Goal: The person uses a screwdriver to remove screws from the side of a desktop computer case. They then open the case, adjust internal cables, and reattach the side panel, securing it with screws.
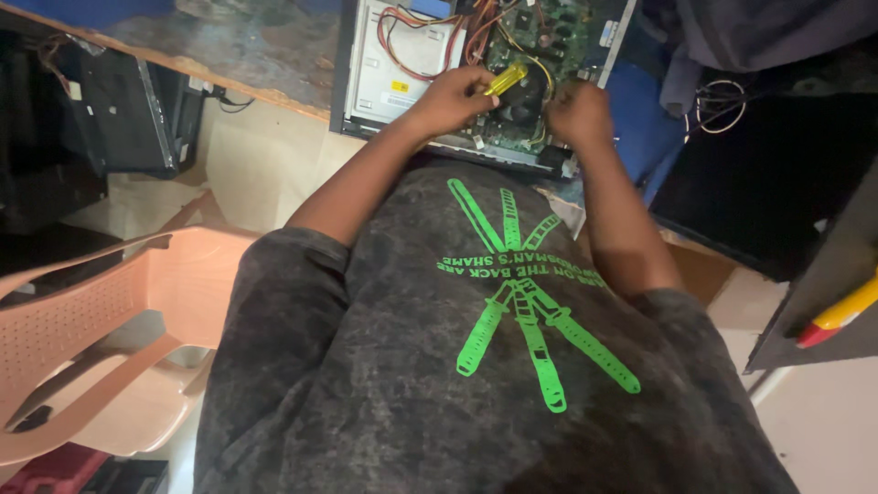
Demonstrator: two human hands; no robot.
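Left hand [453,96] clenched around yellow screwdriver [505,79], at twelve o'clock over open computer case [393,73] on worktop [229,41]. Right hand [578,112] on circuit board [549,41], grip unclear. Best kept upright, pressed steadily.

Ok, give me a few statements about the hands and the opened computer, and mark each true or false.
1. The left hand holds a yellow-handled screwdriver. True.
2. The open computer case shows a green circuit board. True.
3. The right hand holds a hammer. False: no tool shows in it; it rests at the board's edge.
4. A blue metal stool stands at the left. False: it is a pinkish plastic chair.
5. Red and orange wires run inside the case. True.
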